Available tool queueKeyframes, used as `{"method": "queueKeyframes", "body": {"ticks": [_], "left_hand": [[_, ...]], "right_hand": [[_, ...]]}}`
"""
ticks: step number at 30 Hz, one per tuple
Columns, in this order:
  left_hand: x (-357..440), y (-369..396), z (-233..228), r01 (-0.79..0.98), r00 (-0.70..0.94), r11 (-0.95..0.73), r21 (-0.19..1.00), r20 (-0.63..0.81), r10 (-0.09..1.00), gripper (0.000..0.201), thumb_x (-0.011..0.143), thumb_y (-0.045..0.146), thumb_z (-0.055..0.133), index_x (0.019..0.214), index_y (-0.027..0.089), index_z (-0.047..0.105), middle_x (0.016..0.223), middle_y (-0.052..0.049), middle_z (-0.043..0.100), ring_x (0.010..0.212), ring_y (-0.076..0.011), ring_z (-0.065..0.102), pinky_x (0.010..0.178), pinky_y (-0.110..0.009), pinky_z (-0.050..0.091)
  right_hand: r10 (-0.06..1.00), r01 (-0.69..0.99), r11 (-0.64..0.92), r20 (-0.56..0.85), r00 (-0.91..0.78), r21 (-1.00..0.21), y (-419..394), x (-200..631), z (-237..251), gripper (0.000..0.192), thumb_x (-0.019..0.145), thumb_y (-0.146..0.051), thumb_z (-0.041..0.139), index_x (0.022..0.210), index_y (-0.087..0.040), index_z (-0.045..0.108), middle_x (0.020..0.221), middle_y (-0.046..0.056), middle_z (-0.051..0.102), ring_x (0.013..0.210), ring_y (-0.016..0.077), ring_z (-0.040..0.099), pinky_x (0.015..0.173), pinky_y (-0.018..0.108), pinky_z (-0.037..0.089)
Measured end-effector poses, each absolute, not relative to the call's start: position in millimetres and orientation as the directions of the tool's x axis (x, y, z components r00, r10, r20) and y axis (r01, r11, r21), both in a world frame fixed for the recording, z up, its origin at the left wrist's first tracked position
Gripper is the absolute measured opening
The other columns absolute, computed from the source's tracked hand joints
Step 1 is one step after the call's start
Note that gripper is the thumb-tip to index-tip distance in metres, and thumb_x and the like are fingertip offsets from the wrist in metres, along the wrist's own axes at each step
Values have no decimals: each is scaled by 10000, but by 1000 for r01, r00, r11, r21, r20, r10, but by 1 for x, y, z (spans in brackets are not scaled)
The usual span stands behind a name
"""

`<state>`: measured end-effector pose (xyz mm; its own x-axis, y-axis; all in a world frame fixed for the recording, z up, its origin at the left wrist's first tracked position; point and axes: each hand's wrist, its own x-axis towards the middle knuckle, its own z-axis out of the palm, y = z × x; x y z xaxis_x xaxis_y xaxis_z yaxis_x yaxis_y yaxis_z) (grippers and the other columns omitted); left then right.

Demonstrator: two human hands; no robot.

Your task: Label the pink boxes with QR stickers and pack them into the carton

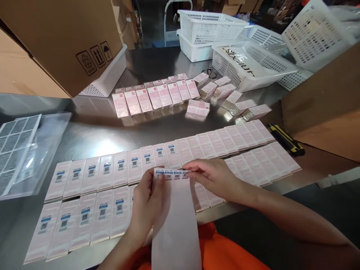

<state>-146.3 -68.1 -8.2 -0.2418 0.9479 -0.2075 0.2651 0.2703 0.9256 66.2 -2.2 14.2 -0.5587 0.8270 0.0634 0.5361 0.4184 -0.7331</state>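
Note:
A long white sticker sheet (pixel 176 221) hangs down in front of me, with a row of small blue-and-white QR stickers along its top edge. My left hand (pixel 149 198) grips the sheet's upper left, thumb on top. At the upper right corner, the thumb and fingers of my right hand (pixel 213 178) pinch the edge at the last sticker. Beneath lie two rows of flat pale pink boxes (pixel 91 170). Boxes on the left bear a QR sticker; those on the right, such as one pink box (pixel 206 144), show plain faces. My hands and the sheet hide several front-row boxes.
More pink boxes (pixel 153 97) stand in a row farther back, with loose ones to their right. White plastic baskets (pixel 213 28) are stacked behind. Cardboard cartons (pixel 56 41) flank both sides. A yellow-black cutter (pixel 285 138) lies at right, clear plastic bags (pixel 53 150) at left.

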Motion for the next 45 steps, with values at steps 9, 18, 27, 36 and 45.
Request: {"method": "queueKeyframes", "body": {"ticks": [9, 18, 27, 36, 45], "left_hand": [[-147, -78, -17, 608, -247, 61, 791, 116, 962, 164, 958, 322, 512, 848, 224, 583, 546, 60, 625, 418, -130, 571, 419, -199, 396], [-146, -84, -25, 759, -40, -147, 634, 271, 962, 113, 983, 253, 510, 1017, 235, 616, 674, 59, 714, 480, -146, 657, 444, -209, 446], [-145, -85, -28, 757, 17, -151, 635, 212, 977, 132, 987, 247, 526, 1102, 255, 589, 723, 53, 719, 491, -141, 652, 437, -226, 422], [-147, -85, -27, 775, 55, -183, 605, 224, 973, 138, 998, 269, 513, 1108, 235, 588, 752, 30, 732, 509, -145, 665, 435, -239, 435], [-148, -84, -25, 818, 95, -206, 537, 227, 969, 162, 1028, 305, 452, 1117, 242, 573, 718, 41, 724, 493, -153, 663, 431, -245, 435]], "right_hand": [[575, 205, 741, 445, -687, -640, 10, 72, 39, 26, 936, -222, 673, 929, -217, 698, 918, 13, 700, 910, 134, 648, 842, 259, 510], [765, 660, 115, -358, -536, -742, 135, 64, 10, 303, 859, -434, 619, 799, -146, 688, 650, -6, 590, 597, 118, 501, 589, 264, 359], [767, 780, 222, -390, -510, -585, 137, 56, 3, 273, 865, -416, 614, 828, -178, 744, 760, 17, 703, 675, 139, 579, 606, 272, 347], [756, 775, 260, -378, -534, -576, 127, 56, 3, 258, 893, -407, 615, 830, -193, 745, 813, 16, 710, 709, 133, 587, 629, 270, 337], [773, 774, 309, -328, -543, -553, 119, 55, 2, 262, 918, -391, 613, 813, -184, 736, 827, 27, 698, 723, 138, 590, 655, 271, 332]]}}
